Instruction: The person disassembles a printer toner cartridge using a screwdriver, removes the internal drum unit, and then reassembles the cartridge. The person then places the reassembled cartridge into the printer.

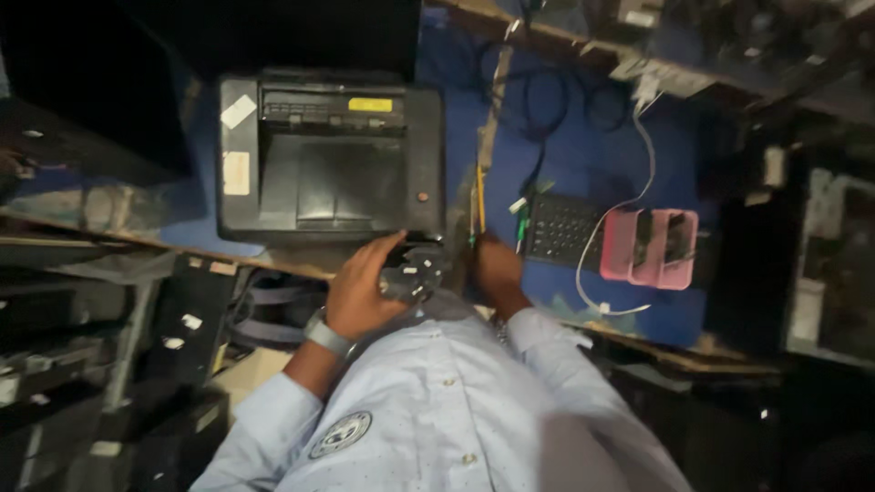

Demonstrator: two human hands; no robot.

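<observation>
1. My left hand (357, 290) is curled around a small dark part (412, 271), thumb on top and fingers wrapped beneath. The grasp is closed on it, at the front edge of the bench.
2. My right hand (495, 267) sits just right of the part, knuckles up. Its fingertips are hidden against the part's right end, so I cannot tell whether it pinches the part or only touches it.
3. The part lies between the two hands, with its long axis roughly left to right. The left hand is the nearer and carries it.
4. Appearance of the part: black or dark grey, blocky, with a few pale specks on its face. Detail is blurred in the dim light.
5. Just behind it stands a black printer (330, 155) on the blue bench top (583, 146), its front right corner near touching the part.
6. To the right lie a dark keypad (562, 230), a pink tray (649, 248) and a white cable (638, 187). A watch (327, 335) sits on my left wrist.
</observation>
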